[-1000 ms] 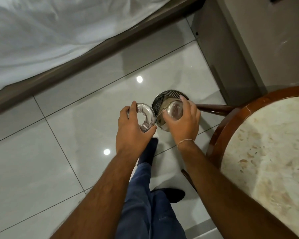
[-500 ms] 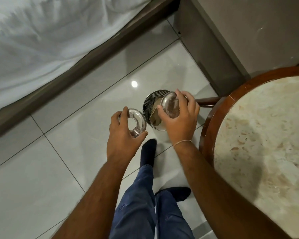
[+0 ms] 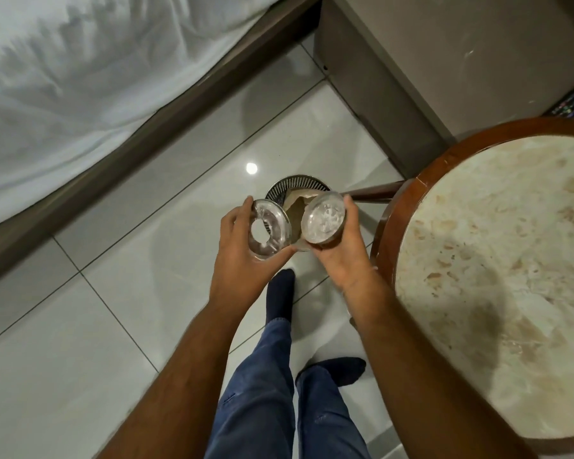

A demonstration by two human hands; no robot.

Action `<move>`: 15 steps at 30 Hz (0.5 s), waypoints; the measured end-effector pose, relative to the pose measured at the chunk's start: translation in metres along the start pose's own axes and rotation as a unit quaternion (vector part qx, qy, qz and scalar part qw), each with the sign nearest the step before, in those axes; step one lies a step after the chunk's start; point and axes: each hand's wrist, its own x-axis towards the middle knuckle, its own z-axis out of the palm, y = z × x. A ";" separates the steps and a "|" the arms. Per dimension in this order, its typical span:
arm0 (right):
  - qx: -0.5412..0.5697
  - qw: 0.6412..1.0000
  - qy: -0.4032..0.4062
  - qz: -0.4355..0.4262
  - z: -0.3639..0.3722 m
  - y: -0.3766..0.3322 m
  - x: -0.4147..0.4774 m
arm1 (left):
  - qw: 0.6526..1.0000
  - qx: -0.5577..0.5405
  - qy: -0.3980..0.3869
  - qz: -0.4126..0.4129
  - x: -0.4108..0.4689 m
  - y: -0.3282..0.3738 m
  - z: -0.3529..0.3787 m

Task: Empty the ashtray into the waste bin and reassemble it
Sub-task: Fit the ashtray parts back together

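Shiny metal shows in both hands, seen from the head camera looking down. The left hand (image 3: 242, 256) grips the round silver ashtray lid with a hole in the middle (image 3: 268, 230) by its rim, thumb below and fingers on top. The right hand (image 3: 342, 253) grips the round silver ashtray bowl (image 3: 323, 217) the same way, its open side turned up toward the camera. The two parts are side by side and very near, but not touching. Both hang over the small round waste bin with ribbed sides (image 3: 284, 190) on the pale shiny tiled floor (image 3: 120, 326).

The bowl looks empty, though I cannot be sure. The lid lies just left of the bowl, so I think the next move is to bring the lid across to the right and fit it flat on the bowl.
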 end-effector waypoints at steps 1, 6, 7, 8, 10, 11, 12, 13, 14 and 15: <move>0.041 0.999 -0.015 0.014 -0.004 -0.004 -0.007 | 0.999 -0.028 -0.010 0.016 -0.001 0.006 0.000; 0.067 0.997 -0.042 0.014 -0.019 -0.012 -0.039 | 0.993 -0.052 -0.090 0.061 0.000 0.033 0.001; 0.058 0.997 -0.049 0.008 -0.021 -0.013 -0.045 | 0.991 -0.042 -0.108 0.071 0.001 0.037 0.002; 0.051 0.997 -0.058 0.000 -0.025 -0.015 -0.050 | 0.987 -0.034 -0.131 0.084 0.002 0.044 0.005; 0.042 0.997 -0.065 -0.006 -0.031 -0.018 -0.060 | 0.978 -0.029 -0.180 0.103 0.002 0.055 0.011; 0.043 0.997 -0.061 -0.009 -0.036 -0.020 -0.065 | 0.972 -0.023 -0.204 0.113 0.001 0.062 0.017; 0.044 0.998 -0.052 -0.011 -0.042 -0.020 -0.070 | 0.967 -0.015 -0.223 0.119 0.000 0.069 0.023; 0.047 0.998 -0.047 -0.018 -0.050 -0.021 -0.074 | 0.962 -0.007 -0.241 0.124 -0.001 0.076 0.031; 0.047 0.997 -0.048 -0.026 -0.057 -0.022 -0.079 | 0.959 -0.001 -0.256 0.125 -0.004 0.082 0.037; 0.051 0.997 -0.051 -0.031 -0.062 -0.023 -0.084 | 0.956 0.007 -0.265 0.127 -0.006 0.087 0.044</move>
